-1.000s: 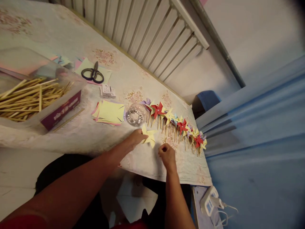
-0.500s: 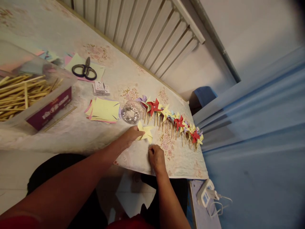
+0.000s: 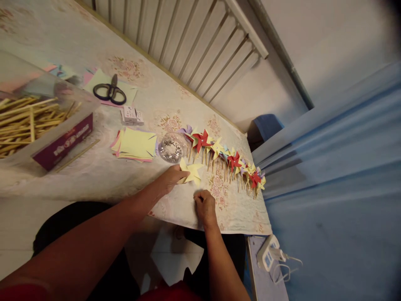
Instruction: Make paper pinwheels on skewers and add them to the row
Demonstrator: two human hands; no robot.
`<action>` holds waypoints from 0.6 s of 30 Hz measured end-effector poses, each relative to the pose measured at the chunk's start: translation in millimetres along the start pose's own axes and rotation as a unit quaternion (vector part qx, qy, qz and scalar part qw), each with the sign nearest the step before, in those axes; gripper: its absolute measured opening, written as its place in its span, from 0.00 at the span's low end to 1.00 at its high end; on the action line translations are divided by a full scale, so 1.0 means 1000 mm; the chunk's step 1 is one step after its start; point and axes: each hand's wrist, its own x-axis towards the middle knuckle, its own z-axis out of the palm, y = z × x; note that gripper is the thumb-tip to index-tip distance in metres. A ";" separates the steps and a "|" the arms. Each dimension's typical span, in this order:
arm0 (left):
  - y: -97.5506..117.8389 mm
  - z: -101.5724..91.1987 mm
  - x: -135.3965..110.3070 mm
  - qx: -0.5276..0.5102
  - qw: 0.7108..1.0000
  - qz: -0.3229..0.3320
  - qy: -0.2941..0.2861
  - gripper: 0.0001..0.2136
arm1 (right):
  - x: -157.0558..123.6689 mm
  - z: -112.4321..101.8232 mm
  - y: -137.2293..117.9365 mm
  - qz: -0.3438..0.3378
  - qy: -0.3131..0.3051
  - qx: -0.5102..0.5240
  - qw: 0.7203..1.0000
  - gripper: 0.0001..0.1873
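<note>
My left hand [image 3: 171, 177] pinches a pale yellow paper pinwheel [image 3: 193, 172] by its left side, just above the tablecloth. Close by on the right, my right hand [image 3: 206, 206] is closed, thumb against forefinger; whatever sits in that pinch is too small to name. Beyond the pinwheel stands a clear round dish [image 3: 171, 149] with small shiny metal pieces in it. A stack of yellow and pink paper squares [image 3: 136, 143] with slits at the corners lies left of the dish. Finished pinwheels on sticks [image 3: 233, 160], red, yellow and purple, form a row to the right.
At the left, a plastic box [image 3: 62, 142] holds many wooden sticks [image 3: 31, 121]. Black-handled scissors [image 3: 110, 93] rest on more paper, near small white boxes [image 3: 131, 115]. A power strip [image 3: 267, 253] sits beyond the table's near right corner, beside a blue curtain [image 3: 328, 200].
My right hand has shifted very slightly to the left. The left hand keeps its pinch on the yellow pinwheel, and the whole view has drifted a little.
</note>
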 end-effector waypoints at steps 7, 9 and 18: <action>-0.005 -0.003 0.006 0.018 1.000 0.004 0.015 0.12 | 0.003 0.005 -0.012 -0.047 -0.008 -0.046 0.998 0.12; -0.006 -0.003 0.007 0.026 1.000 0.007 0.013 0.12 | 0.005 0.004 -0.015 -0.051 -0.023 -0.053 0.997 0.12; -0.009 -0.004 0.007 0.017 1.000 0.011 0.000 0.15 | 0.011 -0.003 -0.022 -0.034 -0.061 -0.047 0.996 0.10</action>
